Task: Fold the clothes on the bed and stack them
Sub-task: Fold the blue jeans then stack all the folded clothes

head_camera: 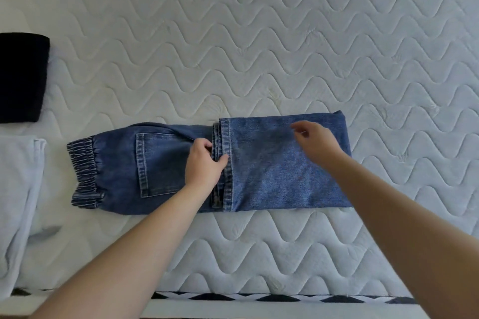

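Head view: nearest, bare forearms reaching over the bed (259, 248); then blue jeans (272, 171) lying flat mid-mattress, legs doubled back, left hand (204, 163) pinching the stacked hems, right hand (316, 142) hovering above the denim, fingers loosely spread; leftward, white garment (18, 202), black folded cloth (22, 77) beyond.

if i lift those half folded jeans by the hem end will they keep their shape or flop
Probably flop: the jeans are soft layered denim, so the fold would likely open. The elastic waistband end would likely hang down. The left hand pinches the hems; the right hand hovers open.
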### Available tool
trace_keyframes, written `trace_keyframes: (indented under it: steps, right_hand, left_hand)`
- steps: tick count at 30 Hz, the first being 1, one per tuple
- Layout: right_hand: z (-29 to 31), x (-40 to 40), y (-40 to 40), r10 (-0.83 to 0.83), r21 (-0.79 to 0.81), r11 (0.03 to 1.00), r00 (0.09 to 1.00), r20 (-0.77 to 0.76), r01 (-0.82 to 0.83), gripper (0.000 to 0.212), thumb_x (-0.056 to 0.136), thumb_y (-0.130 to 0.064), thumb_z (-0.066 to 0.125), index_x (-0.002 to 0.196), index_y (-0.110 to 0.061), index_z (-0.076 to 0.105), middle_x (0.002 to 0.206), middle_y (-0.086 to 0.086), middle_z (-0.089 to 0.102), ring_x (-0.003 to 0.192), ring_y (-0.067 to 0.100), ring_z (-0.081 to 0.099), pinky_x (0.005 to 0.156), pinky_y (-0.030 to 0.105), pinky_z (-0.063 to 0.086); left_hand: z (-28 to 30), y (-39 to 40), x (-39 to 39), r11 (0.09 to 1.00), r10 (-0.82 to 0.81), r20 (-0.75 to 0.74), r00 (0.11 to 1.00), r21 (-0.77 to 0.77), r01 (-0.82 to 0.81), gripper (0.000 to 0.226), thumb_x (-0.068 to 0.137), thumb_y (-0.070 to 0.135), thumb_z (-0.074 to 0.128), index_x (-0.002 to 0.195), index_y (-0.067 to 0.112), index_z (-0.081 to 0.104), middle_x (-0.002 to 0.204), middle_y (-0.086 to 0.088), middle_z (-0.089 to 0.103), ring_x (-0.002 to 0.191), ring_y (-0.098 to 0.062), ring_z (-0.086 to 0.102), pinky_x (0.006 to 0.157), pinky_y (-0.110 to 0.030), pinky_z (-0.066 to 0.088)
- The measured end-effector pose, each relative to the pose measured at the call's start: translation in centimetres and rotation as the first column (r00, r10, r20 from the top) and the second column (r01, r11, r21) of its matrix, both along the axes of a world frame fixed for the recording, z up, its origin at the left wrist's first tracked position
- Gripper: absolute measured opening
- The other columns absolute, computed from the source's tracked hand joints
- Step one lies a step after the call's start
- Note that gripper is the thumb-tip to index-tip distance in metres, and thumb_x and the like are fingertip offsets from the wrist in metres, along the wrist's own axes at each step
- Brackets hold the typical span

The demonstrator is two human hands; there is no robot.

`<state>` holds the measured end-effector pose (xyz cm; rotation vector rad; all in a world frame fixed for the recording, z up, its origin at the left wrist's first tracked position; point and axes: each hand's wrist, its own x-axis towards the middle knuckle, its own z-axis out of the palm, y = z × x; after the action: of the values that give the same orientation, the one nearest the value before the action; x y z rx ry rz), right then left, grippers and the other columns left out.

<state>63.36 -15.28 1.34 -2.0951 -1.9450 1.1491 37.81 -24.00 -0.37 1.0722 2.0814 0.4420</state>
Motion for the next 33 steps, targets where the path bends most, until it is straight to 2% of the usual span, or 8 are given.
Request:
trace_keyframes:
  steps: [3, 7, 9, 14, 20, 24, 30, 33]
  right_hand:
    - [-0.2, 2.5, 1.0, -0.057, 0.092, 0.994, 0.998, 0.008, 0.056, 0.031, 0.097, -0.015, 0.051, 0.125, -0.020, 0.063, 0.124, 0.006, 0.059, 0.107, 0.022, 0.057, 0.085, 0.025, 0.041]
    - [-0.4, 5.7, 1.3, -0.162, 0.122, 0.980, 0.985, 0.050, 0.155, 0.043, 0.096, -0.014, 0.050, 0.139, -0.019, 0.050, 0.139, 0.010, 0.046, 0.125, 0.030, 0.044, 0.104, 0.041, 0.038]
    - [-0.7, 7.2, 1.2, -0.210, 0.126, 0.972, 0.975, 0.076, 0.199, 0.050, 0.096, -0.015, 0.051, 0.144, -0.020, 0.041, 0.146, 0.010, 0.039, 0.129, 0.032, 0.040, 0.105, 0.044, 0.037]
    - [-2.1, 10.2, 1.3, -0.310, -0.044, 0.950, 0.951, 0.011, 0.310, 0.055, 0.100, -0.024, 0.051, 0.151, -0.019, 0.029, 0.152, 0.010, 0.036, 0.136, 0.028, 0.040, 0.110, 0.045, 0.038]
    - [-3.9, 11.8, 1.5, -0.286, -0.096, 0.955, 0.957, -0.053, 0.280, 0.045, 0.099, -0.021, 0.051, 0.143, -0.018, 0.044, 0.138, 0.006, 0.054, 0.121, 0.021, 0.054, 0.099, 0.034, 0.042]
    - [-4.4, 12.4, 1.5, -0.347, -0.181, 0.929, 0.928, -0.134, 0.322, 0.036, 0.099, -0.023, 0.051, 0.135, -0.021, 0.052, 0.127, 0.001, 0.062, 0.098, 0.011, 0.057, 0.082, 0.027, 0.044]
    - [-4.4, 13.2, 1.3, -0.344, -0.230, 0.922, 0.931, -0.120, 0.311, 0.031, 0.097, -0.037, 0.053, 0.123, -0.021, 0.059, 0.113, 0.000, 0.068, 0.089, 0.013, 0.059, 0.066, 0.024, 0.042]
    - [-4.0, 13.6, 1.2, -0.279, -0.306, 0.919, 0.958, -0.065, 0.247, 0.039, 0.093, -0.051, 0.055, 0.117, -0.021, 0.060, 0.106, -0.003, 0.067, 0.087, 0.016, 0.059, 0.068, 0.028, 0.041]
  left_hand:
    - [1.1, 0.6, 0.8, 0.972, -0.023, -0.178, 0.984, 0.226, 0.064, 0.038, 0.083, 0.025, 0.073, 0.109, 0.009, 0.051, 0.104, -0.008, 0.052, 0.095, -0.022, 0.050, 0.080, -0.035, 0.045]
    - [1.5, 3.2, 4.7, 0.830, -0.422, -0.255, 0.870, 0.277, 0.484, 0.027, 0.092, 0.023, 0.062, 0.113, 0.006, 0.058, 0.108, -0.009, 0.057, 0.101, -0.025, 0.054, 0.086, -0.039, 0.045]
    - [1.2, 5.0, 7.6, 0.747, -0.564, -0.251, 0.787, 0.253, 0.615, 0.032, 0.096, 0.027, 0.057, 0.123, 0.009, 0.056, 0.120, -0.007, 0.058, 0.111, -0.024, 0.054, 0.093, -0.037, 0.043]
    - [-0.4, 10.6, 15.3, 0.679, -0.667, -0.242, 0.705, 0.191, 0.708, 0.052, 0.100, 0.034, 0.049, 0.145, 0.011, 0.038, 0.146, -0.007, 0.046, 0.133, -0.023, 0.043, 0.110, -0.037, 0.034]
    - [-2.2, 14.8, 21.8, 0.558, -0.802, -0.217, 0.557, 0.059, 0.828, 0.049, 0.098, 0.032, 0.053, 0.143, 0.016, 0.043, 0.140, -0.004, 0.052, 0.126, -0.025, 0.049, 0.104, -0.039, 0.038]
    - [-3.0, 15.6, 23.3, 0.656, -0.752, -0.098, 0.651, -0.024, 0.754, 0.049, 0.096, 0.041, 0.055, 0.138, 0.016, 0.049, 0.135, -0.006, 0.057, 0.121, -0.027, 0.054, 0.100, -0.040, 0.044]
    - [-3.3, 16.9, 23.9, 0.752, -0.640, 0.107, 0.761, -0.116, 0.649, 0.045, 0.094, 0.044, 0.058, 0.124, 0.012, 0.060, 0.127, -0.006, 0.062, 0.115, -0.023, 0.057, 0.089, -0.028, 0.041]
    - [-3.6, 17.2, 23.6, 0.791, -0.554, 0.233, 0.799, -0.153, 0.593, 0.029, 0.092, 0.046, 0.060, 0.090, 0.018, 0.067, 0.109, -0.005, 0.069, 0.086, -0.014, 0.061, 0.067, -0.022, 0.041]
